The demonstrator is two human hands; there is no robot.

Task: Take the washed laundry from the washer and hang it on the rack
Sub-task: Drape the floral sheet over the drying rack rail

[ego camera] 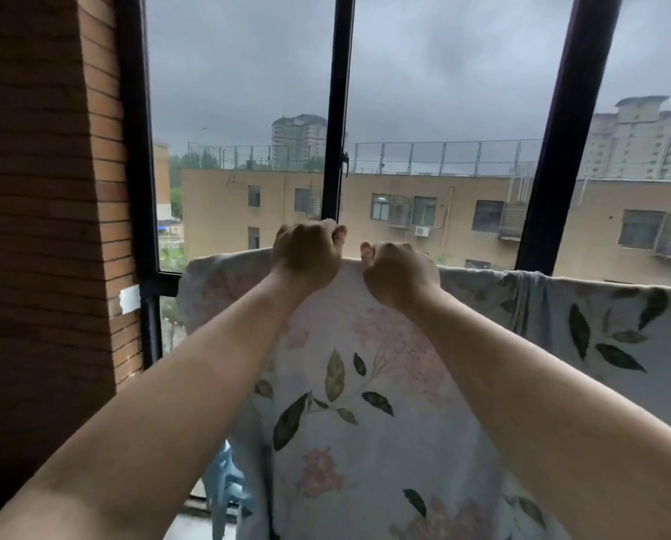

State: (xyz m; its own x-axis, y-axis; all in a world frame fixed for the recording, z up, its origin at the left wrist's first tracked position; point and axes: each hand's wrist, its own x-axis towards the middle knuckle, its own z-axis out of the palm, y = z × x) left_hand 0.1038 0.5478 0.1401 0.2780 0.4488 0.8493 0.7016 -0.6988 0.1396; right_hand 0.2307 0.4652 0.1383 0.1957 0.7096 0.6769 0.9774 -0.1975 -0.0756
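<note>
Floral sheet (365, 403) is bunching between the left hand (306, 251) and right hand (398, 272), fingers clenching its top edge; loosening could be letting it slide off.

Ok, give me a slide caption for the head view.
Both hands, left and right, grip the floral sheet's top edge by the window.

A pale floral sheet (365, 442) with green leaves is draped, apparently over a hidden rail, hanging down.

Pale sheet (365, 442), pink-flowered, green-leaved
</note>
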